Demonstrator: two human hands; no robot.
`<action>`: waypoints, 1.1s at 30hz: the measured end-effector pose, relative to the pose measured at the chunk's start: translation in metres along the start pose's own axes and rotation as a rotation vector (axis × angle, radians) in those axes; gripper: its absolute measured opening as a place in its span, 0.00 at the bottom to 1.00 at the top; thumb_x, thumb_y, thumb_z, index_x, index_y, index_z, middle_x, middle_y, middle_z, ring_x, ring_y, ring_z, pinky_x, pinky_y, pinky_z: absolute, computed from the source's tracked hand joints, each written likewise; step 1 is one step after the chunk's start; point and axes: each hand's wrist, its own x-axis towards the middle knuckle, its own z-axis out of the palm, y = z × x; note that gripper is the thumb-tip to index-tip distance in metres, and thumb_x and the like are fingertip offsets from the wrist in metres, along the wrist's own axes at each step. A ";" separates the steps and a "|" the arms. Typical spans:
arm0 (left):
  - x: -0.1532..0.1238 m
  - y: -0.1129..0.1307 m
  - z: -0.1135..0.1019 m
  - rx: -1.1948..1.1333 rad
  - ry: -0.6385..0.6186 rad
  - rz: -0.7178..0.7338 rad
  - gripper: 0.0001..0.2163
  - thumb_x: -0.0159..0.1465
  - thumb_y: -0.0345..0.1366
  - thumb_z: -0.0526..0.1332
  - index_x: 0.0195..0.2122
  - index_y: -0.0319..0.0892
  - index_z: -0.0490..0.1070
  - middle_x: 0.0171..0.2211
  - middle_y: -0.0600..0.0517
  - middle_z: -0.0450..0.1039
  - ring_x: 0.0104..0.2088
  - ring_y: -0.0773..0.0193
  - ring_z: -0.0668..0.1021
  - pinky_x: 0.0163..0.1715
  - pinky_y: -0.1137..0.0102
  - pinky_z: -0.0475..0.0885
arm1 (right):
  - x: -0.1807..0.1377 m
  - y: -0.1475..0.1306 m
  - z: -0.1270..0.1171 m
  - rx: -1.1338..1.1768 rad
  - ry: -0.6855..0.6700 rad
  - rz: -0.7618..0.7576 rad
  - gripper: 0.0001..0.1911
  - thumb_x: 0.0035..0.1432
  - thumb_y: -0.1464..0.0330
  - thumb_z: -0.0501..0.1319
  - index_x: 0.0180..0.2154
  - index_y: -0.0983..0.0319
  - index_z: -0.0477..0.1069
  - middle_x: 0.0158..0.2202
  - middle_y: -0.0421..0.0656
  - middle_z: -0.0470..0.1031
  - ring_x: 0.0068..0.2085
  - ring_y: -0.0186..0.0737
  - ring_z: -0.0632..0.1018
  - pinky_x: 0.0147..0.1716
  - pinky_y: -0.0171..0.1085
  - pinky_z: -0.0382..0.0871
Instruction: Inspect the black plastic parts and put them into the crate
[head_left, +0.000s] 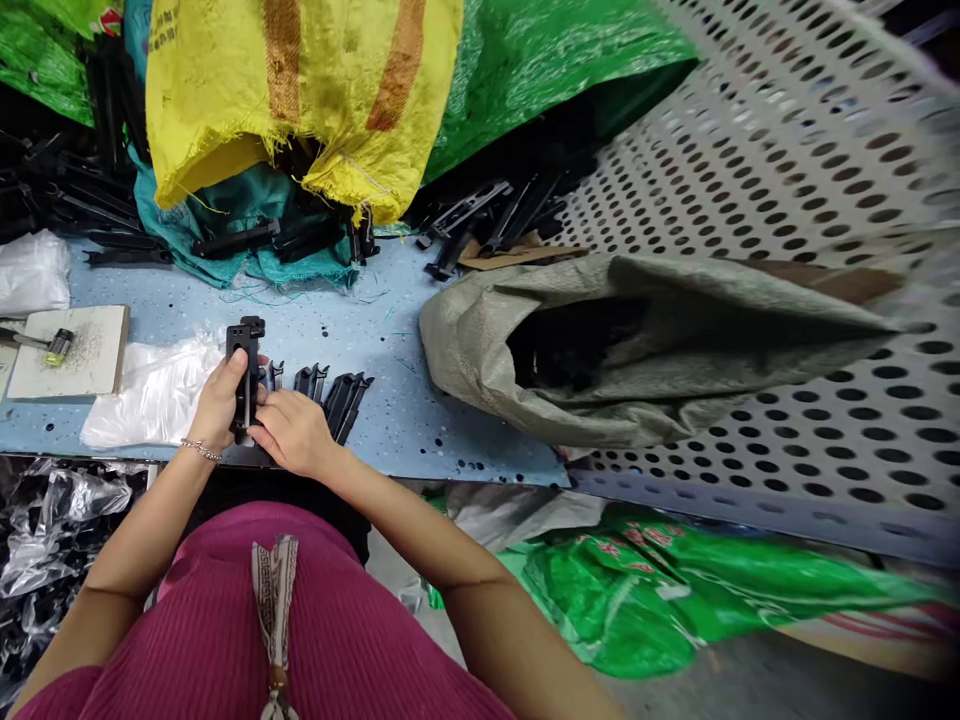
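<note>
My left hand [217,400] is closed around a long black plastic part [242,365], which stands nearly upright over the table's front edge. Pressed against the lower right of that part is my right hand [295,432], its fingers bent inward; whether they pinch a smaller piece is hidden. Just beyond the right hand, several similar black plastic parts [346,405] lie side by side on the blue table [397,425]. A stack of clear plastic bags [161,385] lies beside my left hand.
A white block [71,350] with a yellow-tipped tool [58,347] on it is at left. Sacks line the back, a yellow one [337,80] among them, with black parts spilling out. An open grey sack [465,340] sits right, against a perforated panel [720,150].
</note>
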 end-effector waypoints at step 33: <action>-0.007 0.000 0.013 0.267 -0.140 0.251 0.30 0.68 0.54 0.59 0.67 0.48 0.57 0.40 0.47 0.79 0.35 0.54 0.83 0.36 0.60 0.80 | 0.056 0.027 -0.056 0.142 0.371 0.082 0.25 0.71 0.47 0.46 0.41 0.59 0.70 0.37 0.46 0.72 0.40 0.43 0.74 0.42 0.42 0.70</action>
